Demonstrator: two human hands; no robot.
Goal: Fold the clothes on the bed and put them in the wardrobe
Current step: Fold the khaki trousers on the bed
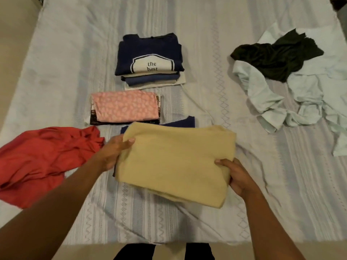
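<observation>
beige garment: folded into a thick rectangle (174, 162), held over the near middle of the bed sheet (281, 184); its far edge overlaps a dark blue garment (180, 121) lying beneath it, and i cannot tell whether the two touch.
left hand: (114, 152) grips the beige garment's left edge, thumb laid on top and the other fingers hidden under the cloth; the forearm reaches in from the lower left.
right hand: (236, 175) pinches the beige garment's right edge near its near corner, thumb on top and fingers curled below; the forearm comes in from the lower right.
edges: the beige garment's near right corner casts a shadow on the sheet; the bed's near edge (131, 241) runs just beneath the wrists.
open room: bare striped sheet lies right of the beige garment and on its near side.
pink stack: a folded pink patterned piece (125, 106) on a darker folded one, just beyond the beige garment's far left corner.
navy stack: a folded pile (148, 59) topped by a navy shirt printed "the best", farther beyond the beige garment.
red garment: unfolded and rumpled (41, 162), just left of the beige garment, beside the left hand.
dark green garment: crumpled (277, 57), well apart to the beige garment's far right, resting on a loose pale mint garment (304, 102).
</observation>
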